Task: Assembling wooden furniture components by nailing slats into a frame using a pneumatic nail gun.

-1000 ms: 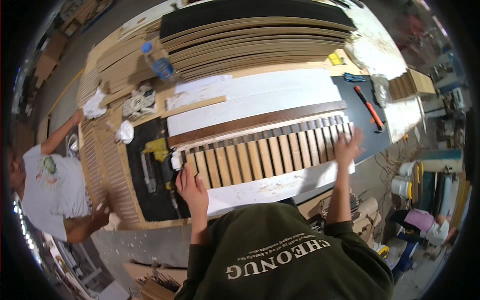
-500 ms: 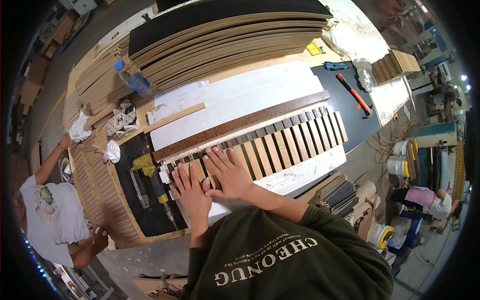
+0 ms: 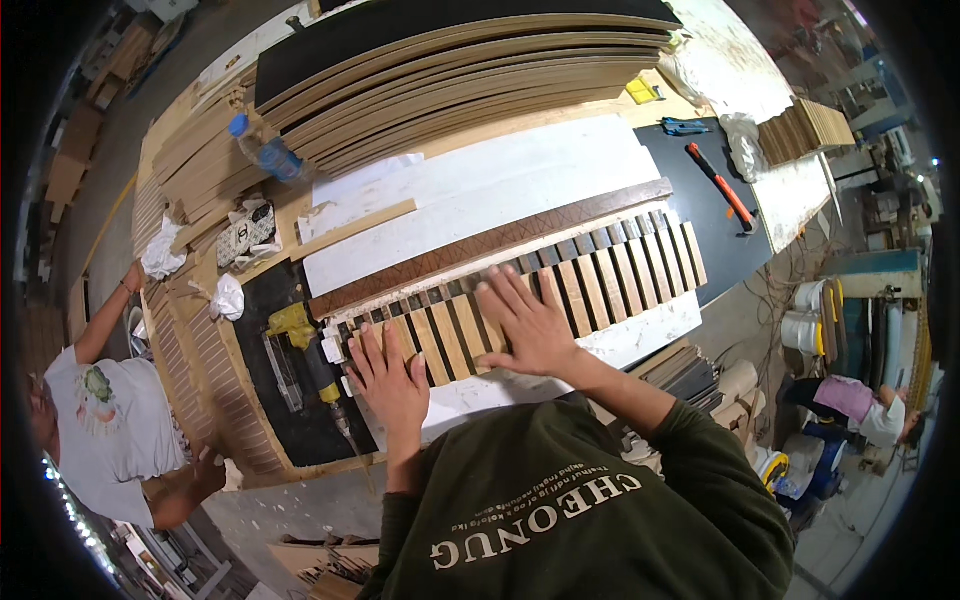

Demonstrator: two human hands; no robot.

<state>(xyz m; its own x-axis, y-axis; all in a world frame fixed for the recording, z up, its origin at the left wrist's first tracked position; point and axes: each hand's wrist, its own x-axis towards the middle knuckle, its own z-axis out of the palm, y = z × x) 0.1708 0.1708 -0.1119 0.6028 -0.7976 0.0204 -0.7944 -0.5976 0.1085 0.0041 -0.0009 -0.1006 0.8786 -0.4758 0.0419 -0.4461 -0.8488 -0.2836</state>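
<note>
A row of short light wooden strips [image 3: 604, 284] lies side by side with dark gaps between them, on a white board [image 3: 655, 322]. My left hand [image 3: 390, 385] rests with outstretched fingers on the strips at the row's left end. Farther right, my right hand [image 3: 530, 325] lies flat and spread over the middle strips, hiding part of them. Neither hand grips anything. Along the far side of the row runs a long brown patterned wooden bar [image 3: 480, 245].
Left of the row, a yellow nail gun [image 3: 292, 325] lies on a black mat. Behind stand stacked dark boards [image 3: 470, 75] and a water bottle [image 3: 268, 155]. A red-handled hammer [image 3: 722, 190] lies at right. A co-worker [image 3: 110, 430] is at the left table edge.
My right hand has slid right along the strips, away from my left hand. My left hand has stayed near the left end, and the view has shifted slightly.
</note>
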